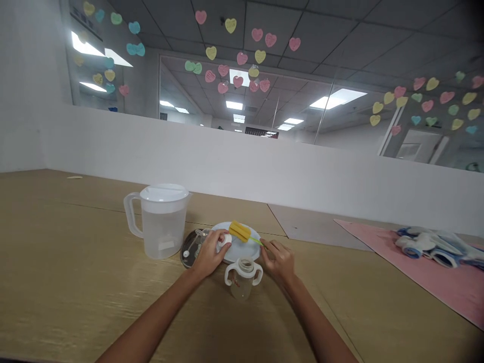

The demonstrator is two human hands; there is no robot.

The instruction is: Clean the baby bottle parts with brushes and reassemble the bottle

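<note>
L hand (pixel 207 254) grips small white cap (pixel 226 240) btwn thumb & fingers; R hand (pixel 279 259) pinches thin green stem (pixel 256 241) of the brush, stem pointing up-left to its yellow sponge head (pixel 239 231); head sits over the white dish (pixel 245 253), just beside the cap; can't tell if head touches cap or dish.

Handling, my read: brush prob v. light; sponge soft, squashy, drips if wet (can't see if it is); stem looks thin, may flex, so hold it nearer the head for control; cap looks like stiff plastic, light, maybe slippery when wet; best taken by the outer rim, fingertips clear of the opening.

Bottle (pixel 242 287) w/ two white side handles stands upright, uncapped, in front of dish, btwn the forearms, neither hand on it; looks rigid & light; take by side handles or round the body, mind the tip risk.

Dark round tray (pixel 184 258) L of dish, partly behind L hand, w/ clear straw-like part (pixel 192 244) in it, prob bendy; lidded pitcher (pixel 163 227) behind tray, apart from hands; looks part-filled, so likely heaviest; use its handle.
</note>
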